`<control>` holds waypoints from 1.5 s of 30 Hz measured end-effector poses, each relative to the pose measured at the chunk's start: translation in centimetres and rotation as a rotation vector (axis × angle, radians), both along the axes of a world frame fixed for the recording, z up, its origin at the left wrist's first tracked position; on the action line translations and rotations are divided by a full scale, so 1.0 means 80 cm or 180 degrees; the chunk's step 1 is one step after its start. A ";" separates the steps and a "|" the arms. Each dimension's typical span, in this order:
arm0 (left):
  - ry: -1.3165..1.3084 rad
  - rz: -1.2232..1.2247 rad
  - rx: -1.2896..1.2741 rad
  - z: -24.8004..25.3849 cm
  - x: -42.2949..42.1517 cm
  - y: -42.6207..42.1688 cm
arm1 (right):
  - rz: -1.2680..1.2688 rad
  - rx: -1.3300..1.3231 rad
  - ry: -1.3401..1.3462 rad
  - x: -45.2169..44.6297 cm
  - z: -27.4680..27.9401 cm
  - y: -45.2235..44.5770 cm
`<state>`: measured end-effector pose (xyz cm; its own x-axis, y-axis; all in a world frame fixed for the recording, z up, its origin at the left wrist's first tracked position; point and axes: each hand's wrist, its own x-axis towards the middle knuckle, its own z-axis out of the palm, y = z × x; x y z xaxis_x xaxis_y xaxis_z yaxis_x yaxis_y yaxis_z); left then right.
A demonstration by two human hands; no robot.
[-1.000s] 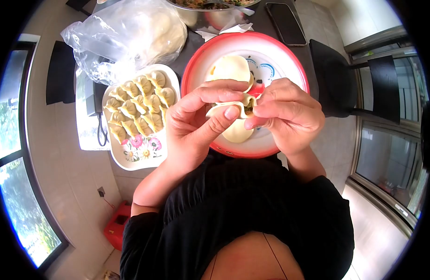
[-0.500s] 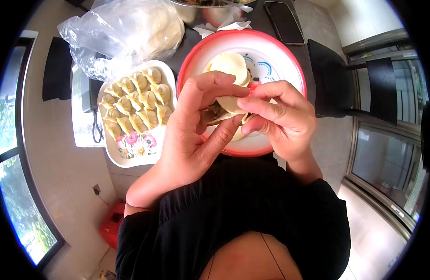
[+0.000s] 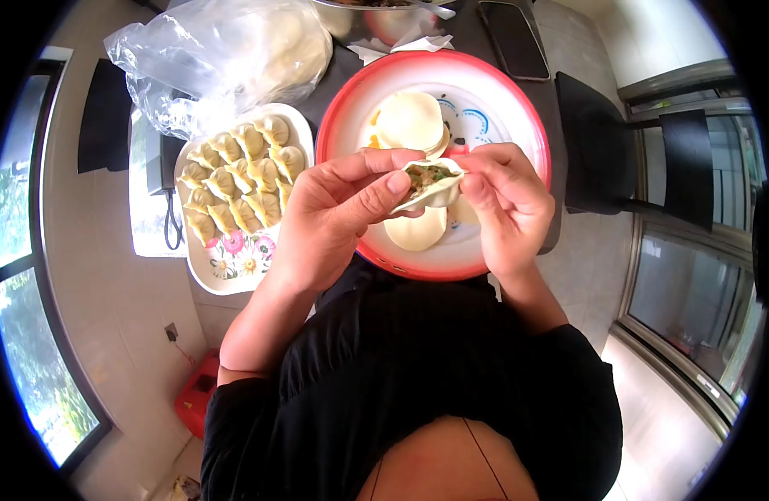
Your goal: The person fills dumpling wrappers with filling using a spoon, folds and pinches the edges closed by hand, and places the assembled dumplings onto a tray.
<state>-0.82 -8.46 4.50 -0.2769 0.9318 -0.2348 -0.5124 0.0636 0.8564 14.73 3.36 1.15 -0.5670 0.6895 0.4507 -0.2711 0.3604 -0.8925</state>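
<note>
Between my two hands is a partly folded dumpling [image 3: 435, 190], its mouth open toward me and green-flecked filling showing inside. My left hand [image 3: 344, 203] pinches its left end between thumb and fingers. At the right end, the thumb and index finger of my right hand [image 3: 509, 200] grip the edge of the dough. Below them lies a white enamel tray with a red rim [image 3: 338, 108], holding a stack of round dumpling wrappers [image 3: 411, 119] and more wrappers [image 3: 416, 230] nearer my body.
On the left, a flowered white tray [image 3: 202, 271] holds several rows of finished dumplings [image 3: 242, 175]. A clear plastic bag [image 3: 226, 63] lies behind it. At the back are a metal bowl [image 3: 384, 23] of filling and a phone [image 3: 514, 40]. A black chair [image 3: 601, 142] stands at right.
My hands have drawn slightly apart and turned the dumpling, so its filling now shows toward me. My left fingers have closed in from a wider cupped shape.
</note>
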 end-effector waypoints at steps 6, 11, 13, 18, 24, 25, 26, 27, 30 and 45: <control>0.0619 -0.0156 0.0241 -0.003 0.002 0.005 | -0.0098 0.0601 -0.0085 0.004 0.003 0.002; -0.0714 0.0021 -0.0071 0.007 0.013 0.008 | -0.0354 0.0683 0.0190 0.011 -0.012 0.002; -0.1073 -0.0143 -0.0083 -0.002 0.009 0.005 | -0.0369 0.0575 0.0343 0.010 -0.014 0.000; -0.0886 -0.0127 -0.0091 -0.005 0.010 0.006 | -0.0283 0.0705 0.0383 0.011 -0.019 0.005; -0.0261 0.0003 0.0124 0.005 0.013 0.015 | -0.0064 0.0774 0.0123 0.013 -0.009 0.006; -0.0176 0.0021 0.0120 0.006 0.014 0.015 | -0.0026 0.0783 0.0125 0.012 -0.008 0.006; -0.0093 0.0038 0.0116 0.007 0.015 0.016 | 0.0013 0.0790 0.0126 0.012 -0.008 0.007; -0.0011 0.0055 0.0110 0.007 0.016 0.017 | 0.0017 0.0860 0.0139 0.011 -0.008 0.009; 0.0345 0.0252 0.0221 0.005 0.022 0.020 | -0.0002 0.0927 0.0161 0.011 -0.007 0.011; 0.2687 -0.0297 0.0023 0.023 0.012 0.009 | -0.0052 0.0894 0.0074 0.005 0.004 0.003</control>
